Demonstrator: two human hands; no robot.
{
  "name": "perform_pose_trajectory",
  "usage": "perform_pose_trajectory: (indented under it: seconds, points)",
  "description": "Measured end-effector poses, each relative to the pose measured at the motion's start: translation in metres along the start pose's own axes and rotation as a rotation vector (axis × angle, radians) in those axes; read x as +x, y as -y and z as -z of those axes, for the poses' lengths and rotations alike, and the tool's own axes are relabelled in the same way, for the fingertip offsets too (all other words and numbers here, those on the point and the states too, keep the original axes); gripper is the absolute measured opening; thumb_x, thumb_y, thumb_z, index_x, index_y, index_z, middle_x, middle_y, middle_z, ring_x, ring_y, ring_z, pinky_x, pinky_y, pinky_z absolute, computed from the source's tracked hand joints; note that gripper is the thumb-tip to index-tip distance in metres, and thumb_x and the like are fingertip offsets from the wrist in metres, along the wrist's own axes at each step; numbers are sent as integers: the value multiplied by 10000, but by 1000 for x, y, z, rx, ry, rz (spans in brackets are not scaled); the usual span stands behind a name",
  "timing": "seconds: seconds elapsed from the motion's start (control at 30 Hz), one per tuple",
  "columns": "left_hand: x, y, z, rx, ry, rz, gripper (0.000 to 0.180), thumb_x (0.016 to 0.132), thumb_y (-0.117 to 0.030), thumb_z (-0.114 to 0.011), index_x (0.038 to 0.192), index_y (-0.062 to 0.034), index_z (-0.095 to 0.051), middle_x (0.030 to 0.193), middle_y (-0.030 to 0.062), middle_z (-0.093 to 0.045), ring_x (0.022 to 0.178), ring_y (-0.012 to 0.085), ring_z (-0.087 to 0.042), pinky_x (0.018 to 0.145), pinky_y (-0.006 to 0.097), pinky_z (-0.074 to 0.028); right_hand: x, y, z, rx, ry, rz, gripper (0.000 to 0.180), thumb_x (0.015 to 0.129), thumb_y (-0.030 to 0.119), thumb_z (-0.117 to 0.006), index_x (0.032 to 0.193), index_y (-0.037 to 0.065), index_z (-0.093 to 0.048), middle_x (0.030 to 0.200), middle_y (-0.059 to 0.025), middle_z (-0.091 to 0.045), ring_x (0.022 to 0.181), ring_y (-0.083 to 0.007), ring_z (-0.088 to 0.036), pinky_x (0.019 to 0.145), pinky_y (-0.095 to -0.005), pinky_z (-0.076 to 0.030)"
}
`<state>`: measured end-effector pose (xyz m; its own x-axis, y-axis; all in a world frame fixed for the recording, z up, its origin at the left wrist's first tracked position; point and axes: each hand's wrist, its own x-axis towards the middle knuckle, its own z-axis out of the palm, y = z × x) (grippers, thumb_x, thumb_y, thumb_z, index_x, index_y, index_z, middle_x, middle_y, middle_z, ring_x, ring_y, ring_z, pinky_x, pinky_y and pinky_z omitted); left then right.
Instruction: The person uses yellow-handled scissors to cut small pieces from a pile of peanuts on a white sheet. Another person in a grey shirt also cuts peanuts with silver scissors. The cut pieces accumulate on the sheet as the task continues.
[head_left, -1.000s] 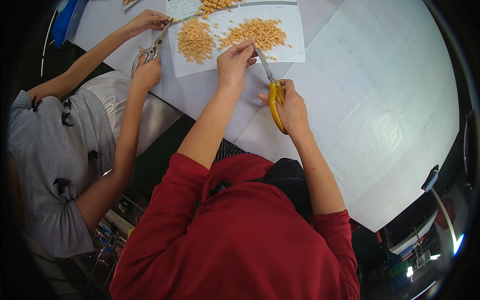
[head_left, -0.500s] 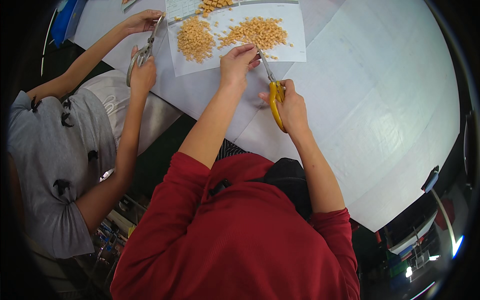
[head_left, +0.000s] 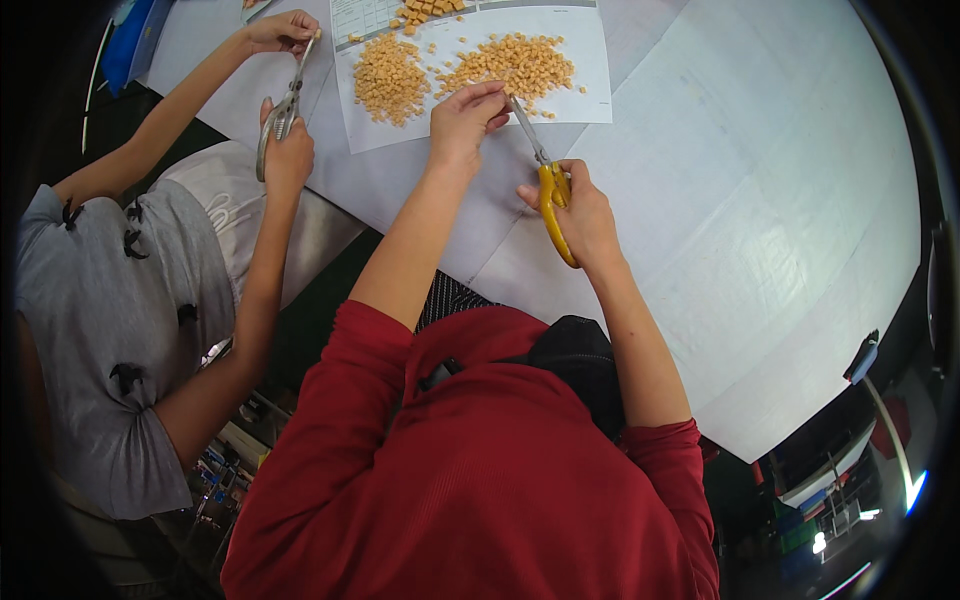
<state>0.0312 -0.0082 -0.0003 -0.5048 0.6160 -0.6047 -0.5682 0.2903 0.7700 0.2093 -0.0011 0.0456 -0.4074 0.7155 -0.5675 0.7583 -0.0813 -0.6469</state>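
Observation:
My right hand (head_left: pixel 586 216) is wrapped round the yellow handles of a pair of scissors (head_left: pixel 532 132), whose blades point up and to the left. Their tips meet the fingertips of my left hand (head_left: pixel 464 128), which are pinched together just below the piles. Whatever sits in that pinch is too small to make out. Beyond my left hand, small tan cubes lie in two heaps on a white printed sheet (head_left: pixel 592 80): a left heap (head_left: pixel 390 80) and a wider right heap (head_left: pixel 515 65). Larger tan cubes (head_left: pixel 428 10) are grouped at the sheet's far edge.
On my left, a co-worker in a grey top (head_left: pixel 120 270) holds metal-handled scissors (head_left: pixel 284 112) over the same white table (head_left: pixel 760 200). A blue bin (head_left: pixel 135 45) stands at the far left. A blue-and-black clip (head_left: pixel 861 358) grips the table's right edge.
My left hand has shifted slightly left and away from me, and the scissor tips have followed a little. The co-worker's left hand and scissors have also moved slightly.

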Motion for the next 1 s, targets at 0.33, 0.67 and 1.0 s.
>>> perform_pose_trajectory:
  seconds: [0.33, 0.67, 1.0]
  points:
    - [8, -6, 4, 293, 94, -152, 236, 824, 17, -638, 1059, 36, -638, 912, 122, -684, 789, 156, -672, 698, 238, -533, 0, 5, 7, -7, 15, -13, 684, 759, 557, -704, 1115, 6, -511, 927, -225, -659, 864, -391, -648, 726, -447, -511]
    - [15, -3, 0, 712, 17, -439, 238, 798, -129, -687, 1015, -32, -678, 870, 83, -705, 795, 166, -677, 697, 292, -528, 14, -8, 12, 48, -64, -93, 651, 721, 492, -778, 1080, -1, -547, 783, -167, -667, 674, -253, -646, 620, -337, -496]
    - [2, 10, 5, 1359, -128, -865, 80, 767, -164, -699, 845, -158, -683, 839, 0, -626, 836, 213, -588, 699, 387, -450, 8, -7, 32, 115, -80, -186, 720, 749, 570, -716, 1128, -5, -501, 863, -208, -671, 809, -348, -669, 711, -394, -512]
